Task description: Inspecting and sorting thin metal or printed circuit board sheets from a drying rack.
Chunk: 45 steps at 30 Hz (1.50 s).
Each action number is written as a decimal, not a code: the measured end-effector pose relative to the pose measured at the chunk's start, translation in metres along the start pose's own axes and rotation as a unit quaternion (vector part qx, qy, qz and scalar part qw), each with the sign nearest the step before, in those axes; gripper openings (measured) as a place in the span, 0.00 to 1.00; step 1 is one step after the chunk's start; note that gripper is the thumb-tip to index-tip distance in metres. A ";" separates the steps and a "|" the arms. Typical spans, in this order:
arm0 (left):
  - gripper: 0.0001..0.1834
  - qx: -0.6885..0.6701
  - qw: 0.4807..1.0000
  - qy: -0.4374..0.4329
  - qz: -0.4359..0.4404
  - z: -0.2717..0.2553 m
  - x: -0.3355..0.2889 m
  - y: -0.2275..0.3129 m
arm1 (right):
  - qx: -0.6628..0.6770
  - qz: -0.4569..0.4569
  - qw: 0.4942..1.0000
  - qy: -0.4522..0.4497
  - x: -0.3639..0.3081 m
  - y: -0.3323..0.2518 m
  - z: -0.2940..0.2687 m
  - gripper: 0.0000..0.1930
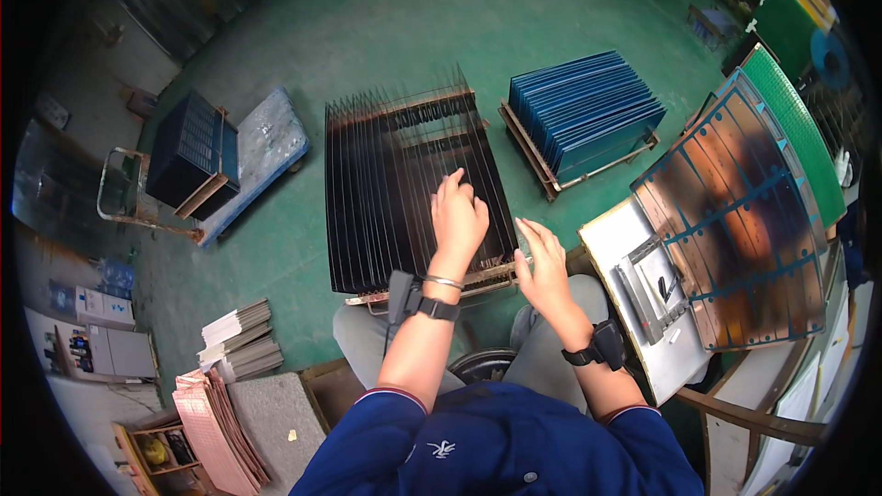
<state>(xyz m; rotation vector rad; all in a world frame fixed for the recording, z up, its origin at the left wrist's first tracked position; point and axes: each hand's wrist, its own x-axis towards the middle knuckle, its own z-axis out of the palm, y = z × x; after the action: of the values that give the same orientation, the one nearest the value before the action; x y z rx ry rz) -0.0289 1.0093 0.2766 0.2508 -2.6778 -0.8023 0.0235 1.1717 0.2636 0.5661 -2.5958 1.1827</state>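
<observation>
In front of my knees stands a rack [430, 288] packed with thin dark panels [372, 193] on edge. The panels crowd its left side, with wider gaps toward the right. Over the right part of the rack is my left hand [459, 222], its fingers loosely bent and apart, with nothing visible in them. My right hand [548, 274] is beside the rack's near right corner, thumb and fingers spread, holding nothing. Whether either hand touches a panel edge cannot be made out.
Blue panels [583, 115] stand in a second rack at the right. A copper-coloured patterned panel [744, 230] leans above a white board [680, 371]. At left, a blue cart [266, 156] carries another rack. Pinkish sheets [209, 427] and pale strips [241, 340] lie lower left.
</observation>
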 end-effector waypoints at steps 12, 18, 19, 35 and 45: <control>0.06 -0.553 0.821 0.139 -0.012 -0.230 -0.056 -0.020 | 0.496 0.202 0.844 -0.019 0.034 0.047 -0.034 0.26; 0.07 -0.644 0.757 0.074 -0.078 -0.189 -0.087 -0.042 | 0.669 0.226 0.706 -0.046 0.033 0.098 -0.050 0.14; 0.07 -0.645 0.756 0.073 -0.083 -0.185 -0.088 -0.039 | 0.687 0.148 0.701 -0.124 0.025 0.144 -0.054 0.13; 0.16 -0.534 0.829 0.011 -0.165 -0.165 -0.121 -0.081 | 0.509 0.245 0.824 -0.049 0.006 0.073 -0.090 0.24; 0.14 -0.480 0.865 -0.023 -0.142 -0.153 -0.115 -0.122 | 0.534 0.176 0.825 -0.059 0.015 0.037 -0.087 0.27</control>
<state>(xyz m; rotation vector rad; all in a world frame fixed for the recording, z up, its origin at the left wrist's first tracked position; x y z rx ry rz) 0.1426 0.8621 0.2987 0.3607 -1.9515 -2.1018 -0.0020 1.2565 0.3002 0.3060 -1.9086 2.8011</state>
